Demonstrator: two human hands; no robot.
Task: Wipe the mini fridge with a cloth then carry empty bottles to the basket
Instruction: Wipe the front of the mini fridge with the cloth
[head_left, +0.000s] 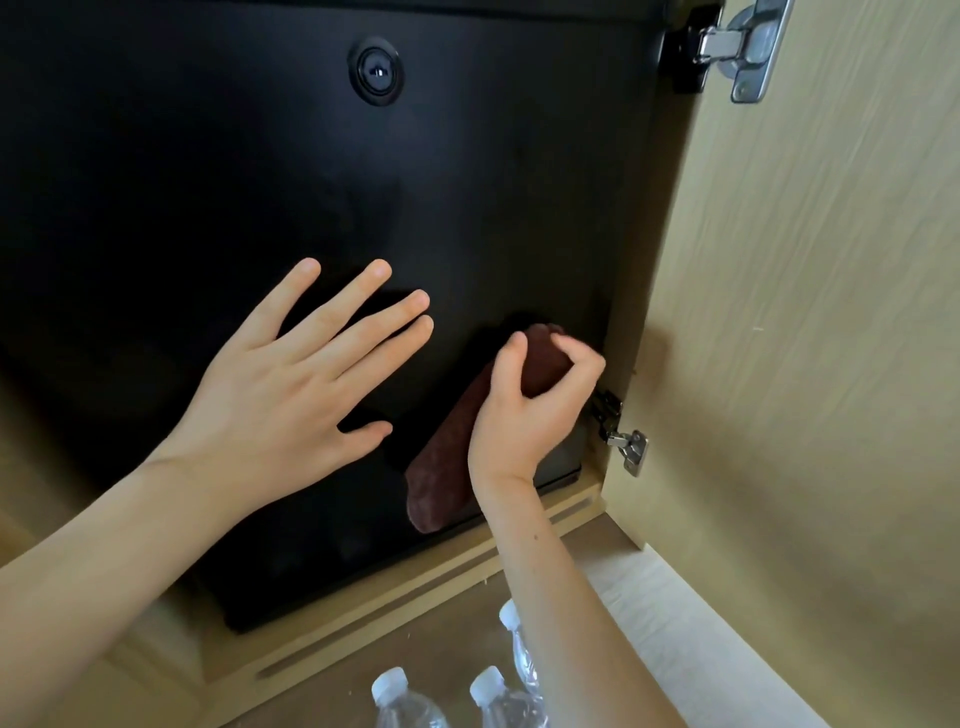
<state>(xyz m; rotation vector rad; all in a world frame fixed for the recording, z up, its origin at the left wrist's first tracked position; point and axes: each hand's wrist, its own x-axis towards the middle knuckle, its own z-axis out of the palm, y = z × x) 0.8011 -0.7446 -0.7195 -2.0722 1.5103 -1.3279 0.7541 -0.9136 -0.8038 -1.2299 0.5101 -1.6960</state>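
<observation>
Wiping step in hand. The mini fridge (208, 182), black front, sits inside a wooden cabinet with the cabinet door (805, 364) swung open on the right. The right hand (524, 410) grips a brown cloth (441, 478); its fingers (576, 358) are clenched round the upper end, which is bunched against the fridge front near its lower right corner, and the rest hangs down loose. The left hand (275, 400) lies flat on the fridge front, its fingers (332, 312) spread and straight, grasping nothing (looks like bracing).

To do it well: spread the cloth flatter under the palm, since a bunched wad covers little. Work in overlapping passes from the keyhole (375, 71) area downward, and shift the bracing hand so the patch under it gets wiped too. Take care at the right edge, as the lower hinge (626, 449) is close and could snag the cloth.

Three clear bottles (400, 701) with white caps stand below the cabinet ledge (415, 597), untouched; whether they are empty is hard to tell. The basket is not in view.
</observation>
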